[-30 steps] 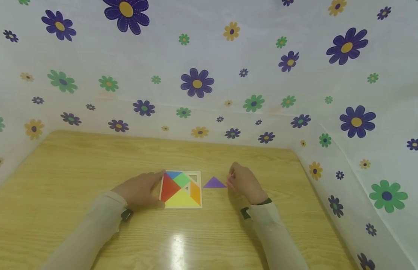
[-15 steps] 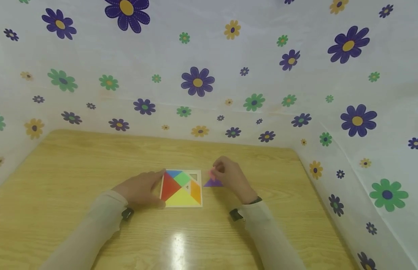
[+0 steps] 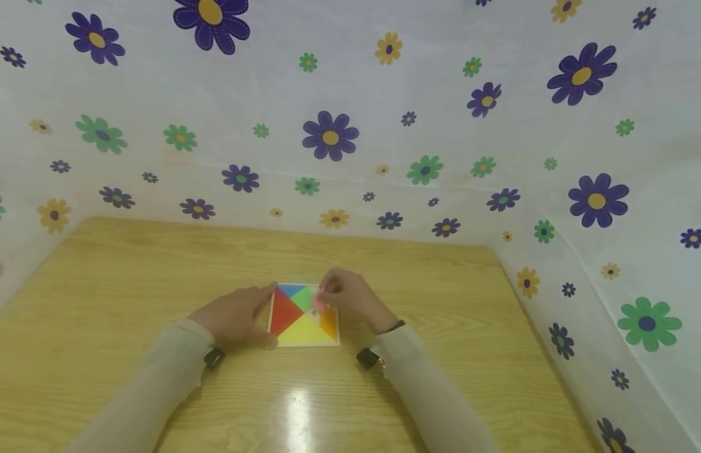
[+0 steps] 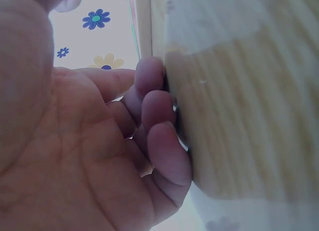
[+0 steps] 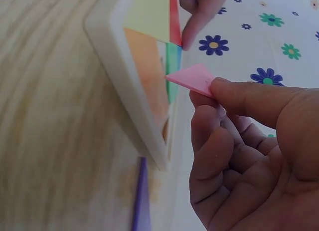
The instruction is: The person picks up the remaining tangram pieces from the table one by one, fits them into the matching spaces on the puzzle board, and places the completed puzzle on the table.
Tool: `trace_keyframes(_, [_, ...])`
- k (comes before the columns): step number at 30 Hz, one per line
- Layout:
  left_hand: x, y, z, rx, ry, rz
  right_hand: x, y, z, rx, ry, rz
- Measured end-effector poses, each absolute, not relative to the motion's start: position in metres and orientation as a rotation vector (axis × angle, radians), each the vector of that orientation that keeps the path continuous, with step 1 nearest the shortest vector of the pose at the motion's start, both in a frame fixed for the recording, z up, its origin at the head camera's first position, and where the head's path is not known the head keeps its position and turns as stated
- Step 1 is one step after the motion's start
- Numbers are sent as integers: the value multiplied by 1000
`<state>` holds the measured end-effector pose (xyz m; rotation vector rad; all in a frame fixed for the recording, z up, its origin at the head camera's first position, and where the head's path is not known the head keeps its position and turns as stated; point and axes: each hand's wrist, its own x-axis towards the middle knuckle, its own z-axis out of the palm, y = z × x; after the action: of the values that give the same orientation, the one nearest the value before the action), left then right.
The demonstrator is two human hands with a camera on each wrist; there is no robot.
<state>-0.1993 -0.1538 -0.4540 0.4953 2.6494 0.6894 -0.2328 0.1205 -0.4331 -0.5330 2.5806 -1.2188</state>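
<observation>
A square white tangram tray (image 3: 308, 345) lies flat on the table, holding red (image 3: 284, 313), yellow (image 3: 306, 333), blue (image 3: 291, 289), green (image 3: 302, 300) and orange (image 3: 329, 324) pieces. My left hand (image 3: 233, 317) holds its left side, index fingertip at the far corner and thumb at the near one. In the left wrist view, its other fingers are bent against the tabletop. My right hand (image 3: 357, 298) pinches a small pink triangle (image 5: 195, 79) between thumb and index finger, above the tray's right part. In the right wrist view, a purple triangle (image 5: 142, 201) lies beside the tray.
The wooden table (image 3: 158, 270) has a light reflection near its front. Flower-printed white sheeting (image 3: 282, 94) stands up behind the table and along both sides. Dark bands with a small black block sit at both wrists.
My right hand has carried the pink triangle leftward, past the purple triangle and over the tray; its arm now hides the purple piece from the head view. My left hand stays put.
</observation>
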Motion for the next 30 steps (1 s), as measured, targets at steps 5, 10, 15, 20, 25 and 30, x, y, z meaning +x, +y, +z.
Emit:
trace_keyframes(5, [-200,-154,-454,501,2649,676,-234,117,-439,-500,2578,-1168])
trace_keyframes(10, [-199,-154,-452,500,2648,677,-235,114,-441,-478,2559,-1159])
trace_keyframes(15, [-199,-154,-453,492,2645,679,-233,112,-442,-428,2555,-1105])
trace_keyframes(20, [-200,-155,-455,493,2653,672,-234,110,-443,-408,2562,-1041])
trace_keyframes(25, [-201,-155,-456,493,2655,671,-236,108,-446,-390,2561,-952])
trace_keyframes(30, [-201,-155,-456,500,2649,677,-234,108,-445,-398,2567,-915])
